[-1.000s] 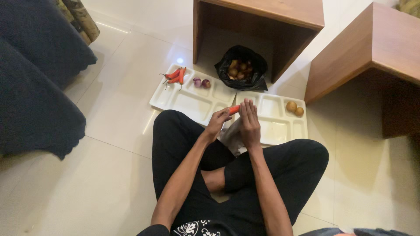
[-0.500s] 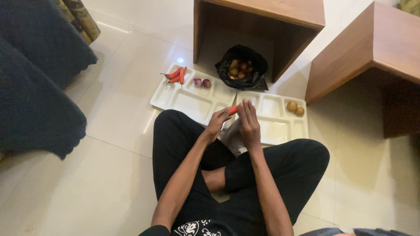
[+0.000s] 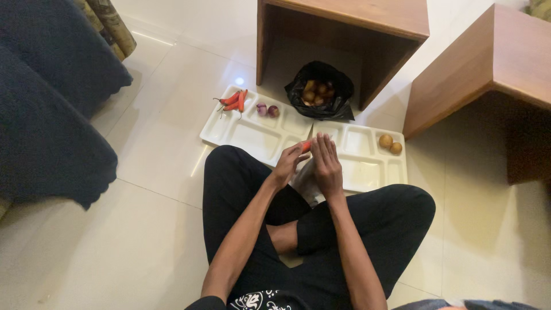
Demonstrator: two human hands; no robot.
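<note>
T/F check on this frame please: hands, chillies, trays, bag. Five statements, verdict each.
1. Both hands, left hand and right hand, meet on a small orange-red chilli. True.
2. The black plastic bag lies flat and empty. False: it is open, with round brownish produce inside.
3. Loose red chillies lie in a corner compartment of the left white compartment tray. True.
4. Two small purple onions sit on the wooden table. False: they sit on that left tray.
5. Two round tan pieces rest on the right white compartment tray. True.
</note>
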